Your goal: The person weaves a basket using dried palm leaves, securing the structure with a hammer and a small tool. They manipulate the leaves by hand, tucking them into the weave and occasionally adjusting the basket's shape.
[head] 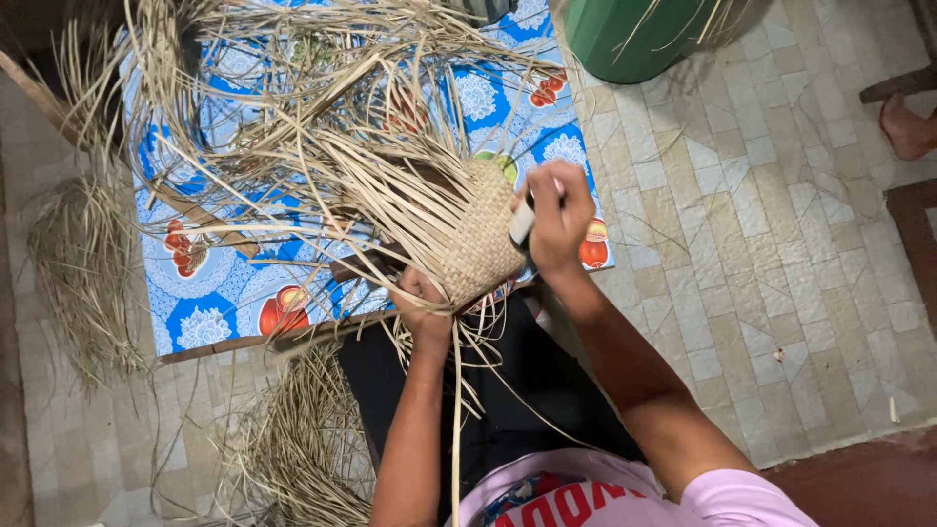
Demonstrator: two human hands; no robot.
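Straw-coloured strips hang over our dark lap, loose ends of the half-woven basket (pixel 480 237) that we hold just above our knees. Our left hand (pixel 426 304) is closed around the lower edge of the weave, where the strips (pixel 457 390) spill down, pinching them from below. Our right hand (pixel 559 217) is closed too, gripping a small pale tool (pixel 522 222) with a dark tip, pressed against the basket's right flank. So the woven part lies directly left of the right hand and touching it, and up and right of the left hand; both hands are on it, the right at its side, the left at its base. The basket's long axis runs from the closed woven end near us, up and left, to the fan of unwoven strips (pixel 322 146) spreading away.

Beyond it, the low bench (pixel 210 293) wears a blue cloth printed with fruit and white flowers, largely buried under the loose strips. Bundles of dry fibre (pixel 83 263) lie on the tiled floor (pixel 781 244) to the left. Farthest off, a green bucket (pixel 634 34) stands at the top edge, and another person's bare foot (pixel 908 127) shows at the right.
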